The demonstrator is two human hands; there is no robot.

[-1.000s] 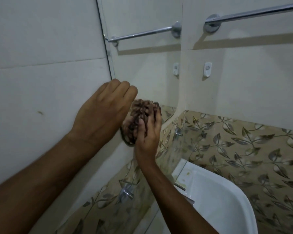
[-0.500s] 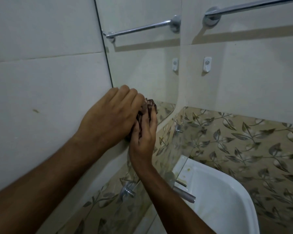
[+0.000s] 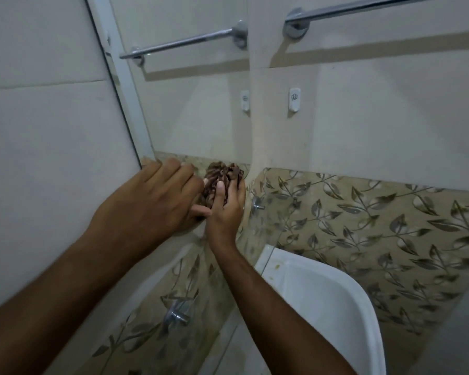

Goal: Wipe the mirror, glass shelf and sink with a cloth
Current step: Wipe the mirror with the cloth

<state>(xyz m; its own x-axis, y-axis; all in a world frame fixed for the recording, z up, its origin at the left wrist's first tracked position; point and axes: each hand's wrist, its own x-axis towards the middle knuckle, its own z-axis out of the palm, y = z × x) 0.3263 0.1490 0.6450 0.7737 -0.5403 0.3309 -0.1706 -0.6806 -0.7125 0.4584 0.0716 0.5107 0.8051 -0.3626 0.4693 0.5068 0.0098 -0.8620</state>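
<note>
- Both hands have dropped lower on the mirror (image 3: 190, 115) since the earlier frames and now work at its bottom edge, close to the corner where the patterned tiles begin.
- The right hand (image 3: 225, 209) clutches the bunched brown cloth (image 3: 222, 174), fingers curled around it and thumb laid over the front, pressing it to the glass.
- The left hand (image 3: 149, 204) lies flat beside it, fingers together, its thumb touching the right hand.
- Below them the glass shelf (image 3: 266, 234) juts from the wall, with the white sink (image 3: 363, 307) underneath at the right.
- A chrome towel rail (image 3: 363, 8) crosses the wall above, mirrored in the glass.
</note>
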